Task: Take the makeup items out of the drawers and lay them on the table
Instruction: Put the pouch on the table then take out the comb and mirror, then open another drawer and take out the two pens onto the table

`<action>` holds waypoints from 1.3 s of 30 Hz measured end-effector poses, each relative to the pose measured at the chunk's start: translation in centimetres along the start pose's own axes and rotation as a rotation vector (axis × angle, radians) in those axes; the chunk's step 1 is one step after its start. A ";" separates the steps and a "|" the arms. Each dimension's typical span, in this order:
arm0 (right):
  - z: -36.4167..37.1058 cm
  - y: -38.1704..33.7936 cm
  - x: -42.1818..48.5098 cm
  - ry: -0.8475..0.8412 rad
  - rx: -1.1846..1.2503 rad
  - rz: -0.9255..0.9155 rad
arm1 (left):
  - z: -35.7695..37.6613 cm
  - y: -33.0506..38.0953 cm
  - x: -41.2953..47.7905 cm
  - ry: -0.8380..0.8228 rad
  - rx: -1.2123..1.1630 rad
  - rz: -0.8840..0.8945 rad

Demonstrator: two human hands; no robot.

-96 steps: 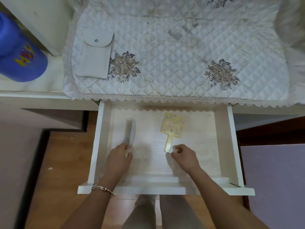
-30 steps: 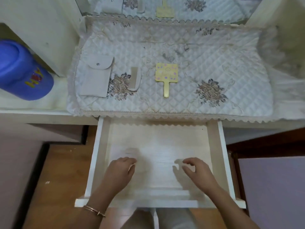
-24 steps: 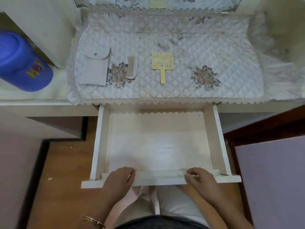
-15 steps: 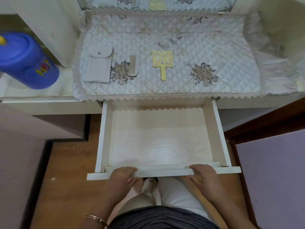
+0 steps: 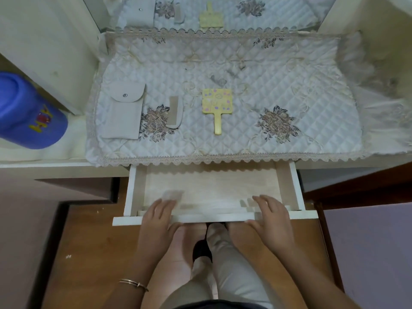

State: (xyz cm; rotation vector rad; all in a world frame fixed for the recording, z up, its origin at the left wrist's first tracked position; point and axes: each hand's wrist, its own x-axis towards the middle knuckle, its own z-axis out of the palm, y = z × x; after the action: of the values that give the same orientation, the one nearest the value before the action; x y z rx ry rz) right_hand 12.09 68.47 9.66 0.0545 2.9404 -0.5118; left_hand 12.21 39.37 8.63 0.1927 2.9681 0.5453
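Note:
A pale wooden drawer (image 5: pixel 289 188) stands partly out from under the table, and nothing lies on the part of its floor that shows. My left hand (image 5: pixel 157 221) and my right hand (image 5: pixel 270 218) rest flat on its front panel (image 5: pixel 214 218), fingers over the top edge, holding no item. On the quilted white cloth (image 5: pixel 245 139) lie a yellow hand mirror (image 5: pixel 216 104), a pale comb (image 5: pixel 175 110) and a grey snap pouch (image 5: pixel 123 110).
A blue container (image 5: pixel 26 112) lies on its side on the shelf at the left. A mirror (image 5: pixel 211 12) stands behind the table. My legs (image 5: pixel 223 264) are under the drawer. Wooden floor lies at the lower left and a purple surface (image 5: pixel 367 253) at the right.
The comb and the yellow mirror went from the drawer onto the cloth. Both hands then came back to the drawer's front panel, and the drawer has slid partway in.

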 end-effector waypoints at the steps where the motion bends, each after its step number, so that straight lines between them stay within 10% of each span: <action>1: -0.4 -0.3 1.4 0.020 -0.010 0.009 | -0.2 0.1 1.4 0.023 0.037 -0.012; 19: -2.3 -1.7 13.8 0.212 -0.152 0.043 | -1.9 1.9 13.6 0.199 0.087 -0.274; 29: -4.3 -1.3 9.4 0.036 -0.046 0.034 | -3.3 1.6 10.2 0.176 -0.093 -0.143; 39: 0.8 0.0 -11.7 -0.289 0.626 0.870 | 0.0 0.0 -2.5 -0.582 -0.453 -0.225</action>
State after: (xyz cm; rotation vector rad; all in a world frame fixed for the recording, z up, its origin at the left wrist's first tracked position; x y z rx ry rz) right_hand 23.78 68.14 10.77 1.1364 2.0665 -1.0993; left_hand 14.65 39.01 8.82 -0.0275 2.2061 0.9220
